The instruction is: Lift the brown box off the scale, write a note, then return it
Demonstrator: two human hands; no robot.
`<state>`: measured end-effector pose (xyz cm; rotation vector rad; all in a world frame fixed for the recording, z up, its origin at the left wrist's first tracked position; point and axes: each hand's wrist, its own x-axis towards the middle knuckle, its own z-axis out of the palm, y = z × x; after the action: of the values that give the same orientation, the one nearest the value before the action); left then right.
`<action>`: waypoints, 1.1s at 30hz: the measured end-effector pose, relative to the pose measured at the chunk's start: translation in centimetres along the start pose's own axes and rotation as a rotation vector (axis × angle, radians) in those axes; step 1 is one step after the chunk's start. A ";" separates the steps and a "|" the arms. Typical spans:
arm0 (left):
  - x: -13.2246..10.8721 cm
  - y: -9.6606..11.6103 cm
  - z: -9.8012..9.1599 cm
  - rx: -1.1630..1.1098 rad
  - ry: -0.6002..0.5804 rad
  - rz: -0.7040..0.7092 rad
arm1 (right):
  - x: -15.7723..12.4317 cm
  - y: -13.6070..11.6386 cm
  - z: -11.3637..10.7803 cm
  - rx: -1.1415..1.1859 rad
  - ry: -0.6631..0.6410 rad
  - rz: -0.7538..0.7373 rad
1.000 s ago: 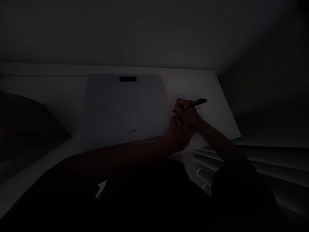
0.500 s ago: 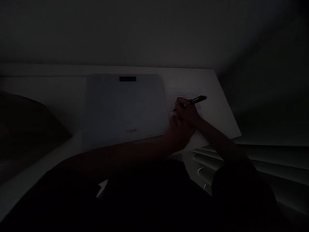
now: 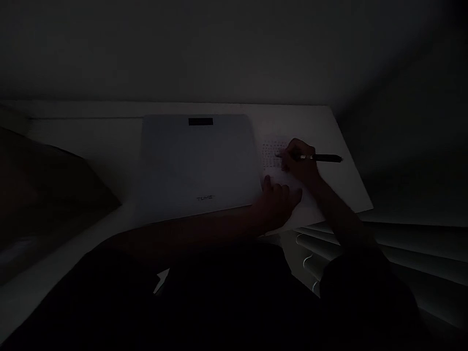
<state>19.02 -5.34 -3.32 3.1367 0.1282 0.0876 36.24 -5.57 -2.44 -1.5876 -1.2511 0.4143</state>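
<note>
In the dim light, my right hand [image 3: 302, 160] is closed around a dark pen [image 3: 327, 158], its tip on or just over a sheet of paper [image 3: 272, 155] covered with rows of small handwriting. The back end of the pen points to the right. My left hand [image 3: 277, 202] rests on the lower part of the sheet, its fingers apart and gripping nothing. Left of the paper lies a flat, pale bathroom scale [image 3: 193, 161] with a dark display window and blurred lettering; my left forearm lies along its near edge.
The white table [image 3: 314, 122] meets a grey wall [image 3: 219, 53] at the back. A dark, blurred object [image 3: 54, 180] stands at the left. Below the table's right side are dark horizontal folds or slats [image 3: 402, 253].
My right hand has moved right, away from the left hand, and the pen has swung from slanting upward to nearly level. The view has shifted slightly left.
</note>
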 end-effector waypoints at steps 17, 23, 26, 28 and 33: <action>-0.2 0.0 0.0 0.160 0.062 0.053 | 1.4 2.9 -2.0 -0.658 -0.062 -0.399; -1.7 0.5 -1.1 0.235 0.141 0.212 | 1.2 2.8 -2.7 -0.749 -0.163 -0.311; -4.0 0.8 -1.6 0.216 0.229 0.287 | 1.1 2.2 -2.6 -0.765 -0.197 -0.276; -5.8 0.9 -1.8 0.211 0.304 0.302 | 1.0 2.1 -2.5 -0.794 -0.230 -0.298; -10.1 0.2 -2.7 0.153 0.476 0.245 | 1.4 3.3 -2.5 -0.892 -0.236 -0.361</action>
<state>8.78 -6.33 -1.18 3.1931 -0.2641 0.8609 40.40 -5.38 -3.83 -1.9961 -2.0337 -0.2461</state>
